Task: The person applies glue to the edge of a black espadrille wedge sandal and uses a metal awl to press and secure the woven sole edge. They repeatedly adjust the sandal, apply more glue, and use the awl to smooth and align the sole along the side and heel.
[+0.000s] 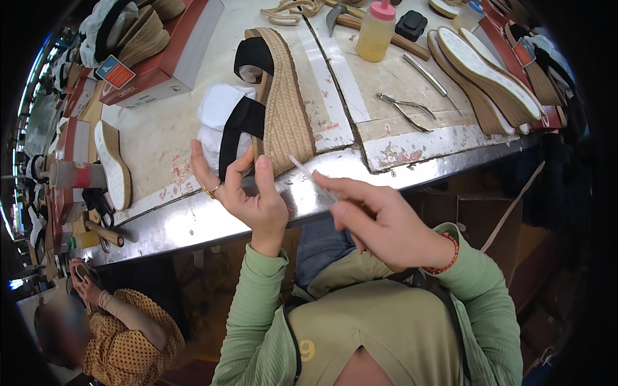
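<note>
**Wedge sandal under both hands at a crowded worktable**

A squeeze bottle [375, 35] with a pink cap, part filled with yellow liquid, stands on the far side of the worktable [151, 157]; the contents of a blue-capped bottle [469, 15] beyond are hard to make out. A red shoebox [183, 58] sits at left, beside a paper-stuffed sandal [138, 33]; its inside is hidden.

At the near edge lies the wedge sandal [286, 106], on its side, heel toward the worker. Its tall wedge is wrapped in tan braid, two black straps [243, 125] cross the footbed, and crumpled white paper [222, 106] fills them.

The left hand [248, 196], wearing one ring, has its fingers apart and touching the heel end; whether they grip cannot be told. The right hand [380, 222] pinches a slim pale stick [304, 170] between thumb and forefinger, its tip at the wedge near the heel.

Counted nearby: one pair of nippers [407, 112], one awl [430, 78] and, at left, one loose sole [113, 167]. Overlapping soles [486, 77] at right defy an exact count.
</note>
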Motion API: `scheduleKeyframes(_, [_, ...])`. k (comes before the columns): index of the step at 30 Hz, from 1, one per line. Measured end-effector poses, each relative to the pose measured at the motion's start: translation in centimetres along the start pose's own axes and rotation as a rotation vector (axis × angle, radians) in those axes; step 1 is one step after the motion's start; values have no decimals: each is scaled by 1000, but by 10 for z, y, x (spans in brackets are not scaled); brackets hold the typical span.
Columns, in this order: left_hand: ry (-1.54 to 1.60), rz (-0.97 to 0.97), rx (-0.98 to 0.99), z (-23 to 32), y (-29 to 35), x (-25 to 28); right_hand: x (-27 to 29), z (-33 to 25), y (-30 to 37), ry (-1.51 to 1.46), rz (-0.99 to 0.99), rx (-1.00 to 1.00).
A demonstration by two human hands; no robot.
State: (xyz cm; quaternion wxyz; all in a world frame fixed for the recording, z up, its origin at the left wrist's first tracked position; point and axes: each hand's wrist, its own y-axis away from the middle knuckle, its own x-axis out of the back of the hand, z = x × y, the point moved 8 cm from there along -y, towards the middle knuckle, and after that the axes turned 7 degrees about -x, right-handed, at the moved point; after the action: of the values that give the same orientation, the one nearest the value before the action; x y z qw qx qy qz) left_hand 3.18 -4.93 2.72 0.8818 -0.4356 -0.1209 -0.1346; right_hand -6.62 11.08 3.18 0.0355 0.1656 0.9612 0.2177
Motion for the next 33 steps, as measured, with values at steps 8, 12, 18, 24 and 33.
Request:
scheduleKeyframes(8, [-100,42,8,5,-2,-5,6,7,-20,-170,-93,12])
scheduleKeyframes(12, [-17,60,88,-1,-2,-1,12,6,-30,-205,-111,-1])
scheduleKeyframes(18, [-246,-88,70,4,-7,9,12,4,-34,-227,-162,-12])
scheduleKeyframes(24, [-81,-7,134,-1,-5,5,3,7,-32,-227,-190,-1])
scheduleKeyframes(33, [14,48,190,-3,-3,1,7,1,-32,-133,-155,18])
